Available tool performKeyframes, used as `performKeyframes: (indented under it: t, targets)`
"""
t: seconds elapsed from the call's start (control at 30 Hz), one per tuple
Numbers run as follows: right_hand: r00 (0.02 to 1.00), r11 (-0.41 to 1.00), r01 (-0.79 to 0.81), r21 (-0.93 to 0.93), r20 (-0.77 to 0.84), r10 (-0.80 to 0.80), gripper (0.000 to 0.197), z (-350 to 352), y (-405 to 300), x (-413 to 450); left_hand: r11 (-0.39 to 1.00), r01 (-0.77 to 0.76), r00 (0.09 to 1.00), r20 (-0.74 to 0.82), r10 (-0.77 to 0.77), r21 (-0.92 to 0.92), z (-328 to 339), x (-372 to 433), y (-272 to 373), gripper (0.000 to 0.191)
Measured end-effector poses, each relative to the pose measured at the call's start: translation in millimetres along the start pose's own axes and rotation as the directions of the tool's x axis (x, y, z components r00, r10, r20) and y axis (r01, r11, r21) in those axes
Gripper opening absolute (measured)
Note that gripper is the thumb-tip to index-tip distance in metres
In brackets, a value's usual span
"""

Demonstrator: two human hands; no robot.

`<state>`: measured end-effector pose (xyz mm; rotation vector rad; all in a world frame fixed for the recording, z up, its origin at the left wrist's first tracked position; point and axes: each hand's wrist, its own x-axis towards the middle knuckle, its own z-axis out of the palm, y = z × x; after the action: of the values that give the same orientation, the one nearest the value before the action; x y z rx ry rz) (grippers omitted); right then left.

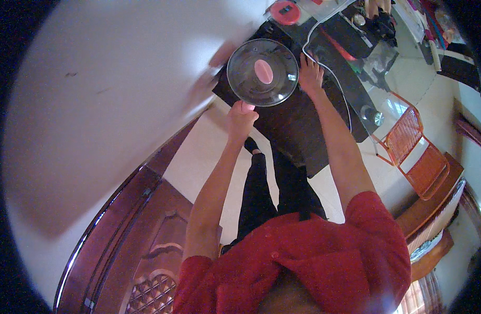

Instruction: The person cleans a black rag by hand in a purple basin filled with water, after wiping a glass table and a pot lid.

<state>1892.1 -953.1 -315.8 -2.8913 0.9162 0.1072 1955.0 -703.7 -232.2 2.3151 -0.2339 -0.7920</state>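
In the head view, my left hand (242, 121) is closed around the pink handle (247, 106) of a pan. A round clear glass lid (244, 84) covers the pan, and a pink oval knob (263, 72) stands at its middle. Just right of the lid, my right hand (311, 76) lies on the dark surface of a table (287, 121) with its fingers apart and nothing visible in them. A white cable (334, 74) runs across the table close by those fingers. Whatever is inside the pan cannot be made out.
A pale wall (118, 98) borders the left side, above a carved wooden door (158, 251). A pink round object (285, 12) and a black box (348, 35) stand farther back. At right is an orange folding chair (407, 133), near a glass (378, 118) on the table's edge.
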Motion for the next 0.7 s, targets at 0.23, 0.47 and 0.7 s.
performKeyframes:
  t: [0.23, 0.47, 0.7]
  targets:
    - [0.991, 0.99, 0.133, -0.042, -0.002, -0.133, 0.047, 1.1, -11.2, -93.9, 0.975, -0.014, 1.0, -0.024, 0.008, -0.222, 2.2, 9.0, 2.2, 0.03]
    - [0.882, 0.884, 0.454, 0.111, 0.084, -0.464, 0.051, 11.2, -38.0, -180.3, 0.923, 0.117, 0.993, 0.069, -0.098, -0.367, 17.4, 10.2, 36.1, 0.026]
    - [0.846, 0.853, 0.495, 0.164, 0.134, -0.517, 0.051, 4.4, -77.4, -197.0, 0.973, 0.129, 0.981, -0.119, -0.154, -0.194, 17.6, -8.9, 27.6, 0.028]
